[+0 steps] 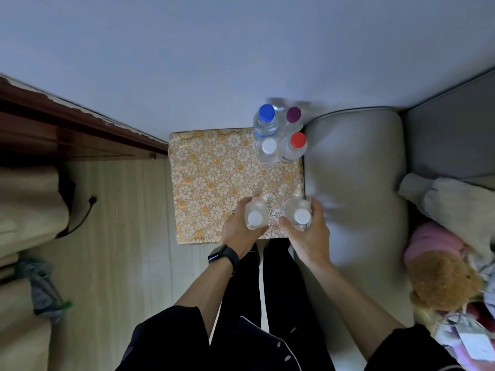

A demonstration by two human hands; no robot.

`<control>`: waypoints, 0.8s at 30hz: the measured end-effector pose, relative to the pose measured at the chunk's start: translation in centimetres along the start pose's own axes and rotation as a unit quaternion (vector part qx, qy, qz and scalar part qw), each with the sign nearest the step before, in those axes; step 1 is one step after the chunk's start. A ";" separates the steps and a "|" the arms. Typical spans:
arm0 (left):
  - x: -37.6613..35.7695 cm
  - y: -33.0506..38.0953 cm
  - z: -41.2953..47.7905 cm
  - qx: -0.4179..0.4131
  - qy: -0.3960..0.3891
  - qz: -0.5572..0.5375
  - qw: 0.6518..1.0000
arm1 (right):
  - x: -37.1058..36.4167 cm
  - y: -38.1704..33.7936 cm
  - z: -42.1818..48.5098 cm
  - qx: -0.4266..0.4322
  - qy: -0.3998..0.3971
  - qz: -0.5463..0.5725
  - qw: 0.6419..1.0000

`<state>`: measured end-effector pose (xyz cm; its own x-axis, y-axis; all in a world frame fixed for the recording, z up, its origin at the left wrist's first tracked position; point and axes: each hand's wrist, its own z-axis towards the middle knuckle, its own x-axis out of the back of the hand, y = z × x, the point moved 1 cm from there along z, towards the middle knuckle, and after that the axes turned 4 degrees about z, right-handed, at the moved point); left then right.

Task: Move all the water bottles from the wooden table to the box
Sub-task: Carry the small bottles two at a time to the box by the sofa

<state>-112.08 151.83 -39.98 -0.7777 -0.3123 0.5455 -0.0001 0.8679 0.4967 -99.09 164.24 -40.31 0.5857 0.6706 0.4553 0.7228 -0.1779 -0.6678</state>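
Dark sleeves with pale piping [187, 341] fill the bottom of the frame, and two bare forearms reach up from them toward the centre. On the left wrist sits a black band watch [225, 257]. Left hand [241, 231] has its fingers wrapped round a clear plastic water bottle with a white cap [255, 216]; right hand [308, 234] has its fingers closed round a second clear white-capped bottle [298, 214]. Both bottles stand upright at the near edge of a square surface under a gold floral-patterned cloth [214, 183], presumably the wooden table. Whether their bases rest on the cloth or are just clear of it cannot be told.

Farther up, at the far right corner of the cloth, four bottles stand in a tight cluster: a white-capped bottle [268, 148] and a red-capped bottle [296, 145] in front, a blue-capped bottle [266, 119] and a purple-capped bottle [293, 116] behind.

No box is identifiable in the frame, so the destination lies out of view. The step in hand appears to be carrying off the first pair. It is done well by gripping each bottle at mid-body, firmly but without crushing the thin plastic, keeping both upright, and lifting straight up before swinging away, so the cloth is not dragged and the cluster stays standing.
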 end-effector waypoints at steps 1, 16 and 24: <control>-0.1 -0.2 0.1 0.000 -0.002 0.006 1.000 | 0.0 0.3 -0.1 0.002 -0.006 0.000 1.000; 0.1 4.9 5.5 -0.064 0.032 -0.006 0.997 | -0.1 -3.3 4.8 0.041 -0.011 0.052 0.998; -0.3 5.8 6.9 -0.038 0.041 -0.019 0.998 | 0.7 -4.4 7.7 0.029 -0.070 0.032 0.997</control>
<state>-116.17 159.59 -41.91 -0.7239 -0.3770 0.5778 0.0220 0.8244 0.5656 -104.65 170.97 -41.60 0.5701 0.7538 0.3267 0.6608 -0.1845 -0.7275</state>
